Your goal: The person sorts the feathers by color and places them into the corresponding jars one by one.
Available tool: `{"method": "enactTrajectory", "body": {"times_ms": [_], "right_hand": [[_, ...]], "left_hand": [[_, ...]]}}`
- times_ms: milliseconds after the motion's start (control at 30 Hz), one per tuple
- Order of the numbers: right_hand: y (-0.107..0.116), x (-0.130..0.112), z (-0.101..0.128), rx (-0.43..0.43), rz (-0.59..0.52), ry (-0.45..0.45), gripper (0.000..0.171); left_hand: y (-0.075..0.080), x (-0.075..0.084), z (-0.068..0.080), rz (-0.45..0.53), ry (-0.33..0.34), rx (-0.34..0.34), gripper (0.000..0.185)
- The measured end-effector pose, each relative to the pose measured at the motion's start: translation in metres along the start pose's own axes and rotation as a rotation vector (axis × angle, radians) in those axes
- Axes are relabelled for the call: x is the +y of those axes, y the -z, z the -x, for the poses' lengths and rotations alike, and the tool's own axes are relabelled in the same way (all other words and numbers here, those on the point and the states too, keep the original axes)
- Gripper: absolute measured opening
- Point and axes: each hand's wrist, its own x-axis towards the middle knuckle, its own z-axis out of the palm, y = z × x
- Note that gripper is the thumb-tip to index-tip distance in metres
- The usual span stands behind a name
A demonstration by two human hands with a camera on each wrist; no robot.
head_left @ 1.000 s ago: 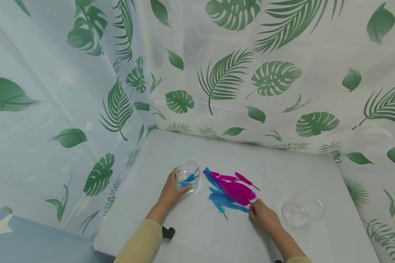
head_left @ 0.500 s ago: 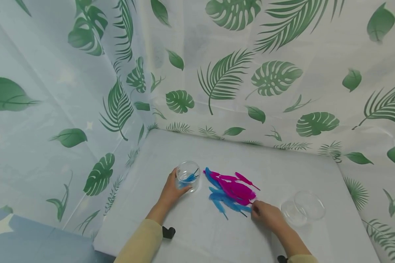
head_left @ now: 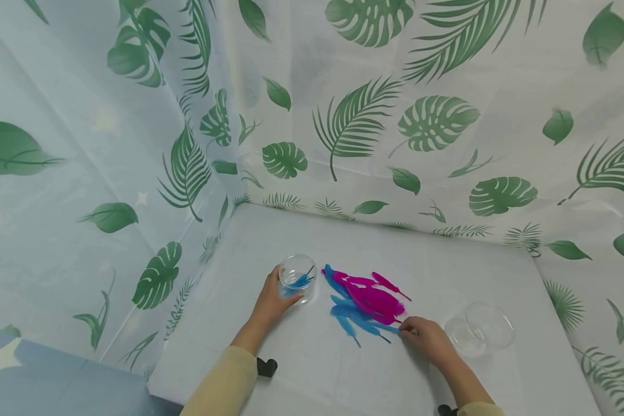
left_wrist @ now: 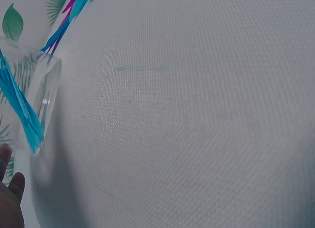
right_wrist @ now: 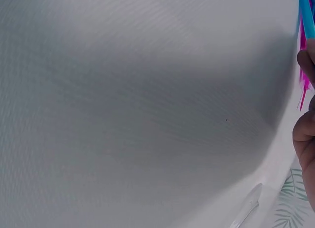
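Observation:
My left hand (head_left: 268, 301) grips a clear cup (head_left: 297, 267) by its left side, with the thumb across the front. Inside the cup lie a few blue feathers (head_left: 300, 282), one also visible through the wall in the left wrist view (left_wrist: 22, 110). To the right is a loose pile of magenta feathers (head_left: 377, 301) and blue feathers (head_left: 347, 329) on the table. At the pile's lower right, my right hand (head_left: 427, 340) pinches the end of a blue feather (head_left: 393, 329) between thumb and fingertips. That blue feather (right_wrist: 307, 16) shows at the right wrist view's edge.
A second clear cup (head_left: 491, 306) stands on the white table (head_left: 312, 375), right of my right hand. Leaf-printed sheets (head_left: 353, 190) hang behind and beside the table. One magenta feather (head_left: 391, 285) lies at the pile's upper right.
My right hand has shifted slightly right, drawing the blue feather's end outward; more of the blue stems below now show. My left hand and the cup stay put.

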Motion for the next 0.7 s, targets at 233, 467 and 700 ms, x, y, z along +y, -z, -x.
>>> {"method": "enactTrajectory", "body": {"times_ms": [233, 467, 700], "right_hand": [[0.010, -0.003, 0.000, 0.028, -0.013, 0.035, 0.005], [0.045, -0.020, -0.001, 0.048, -0.039, 0.112, 0.008], [0.089, -0.050, -0.016, 0.092, -0.033, 0.197, 0.010]], "left_hand": [[0.000, -0.002, -0.001, 0.011, -0.002, -0.003, 0.105], [-0.001, -0.004, -0.002, 0.007, -0.019, 0.006, 0.106], [-0.001, -0.003, -0.002, 0.006, -0.011, -0.002, 0.106]]}}
